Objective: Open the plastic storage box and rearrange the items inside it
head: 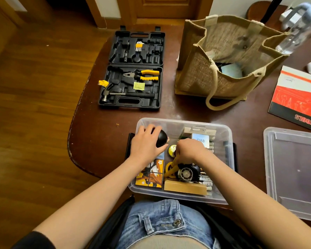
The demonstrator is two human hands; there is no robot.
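The clear plastic box (pixel 221 133) stood open on the dark table (pixel 101 141), at its near edge, just in front of the person's lap. Both hands were inside it. The left hand (pixel 145 143) was in the far left part of the box, with its fingers curled around a black round object (pixel 161 138). The right hand (pixel 189 150) was in the middle of the box, closed around the top of a yellow tool (pixel 172 168) that leaned down toward the near side. Close to this hand lay a small black fan (pixel 187 173), some batteries (pixel 206 180), a wooden block (pixel 185 187) and an orange patterned box (pixel 151 175). The lid (pixel 294 173) lay flat on the table to the right of the box, apart from it. Farther away stood an open black tool case (pixel 133 69) and a woven bag (pixel 228 58).
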